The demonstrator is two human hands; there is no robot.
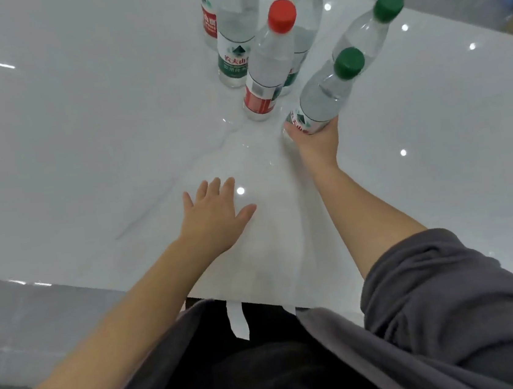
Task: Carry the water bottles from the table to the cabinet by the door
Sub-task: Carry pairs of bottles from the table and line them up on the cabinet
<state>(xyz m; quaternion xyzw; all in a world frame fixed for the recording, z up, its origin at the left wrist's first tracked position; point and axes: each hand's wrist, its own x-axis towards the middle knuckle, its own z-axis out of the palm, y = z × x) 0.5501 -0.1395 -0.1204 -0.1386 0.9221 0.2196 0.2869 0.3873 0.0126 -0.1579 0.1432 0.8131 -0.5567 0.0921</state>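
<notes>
Several clear water bottles stand in a cluster on the glossy white table (84,150). My right hand (315,143) is wrapped around the base of the nearest green-capped bottle (327,96). Just left of it stands a red-capped bottle (269,65) with a red label. Behind are a green-labelled bottle (237,33), another red-labelled bottle (209,14), and two more green-capped bottles (307,6) (367,28). My left hand (216,215) hovers flat over the table, fingers spread, holding nothing, short of the bottles.
The table's near edge (260,299) runs against my body in dark clothing. Its right edge (453,24) slants across the upper right, with grey floor beyond. Grey floor also shows at the lower left (24,332).
</notes>
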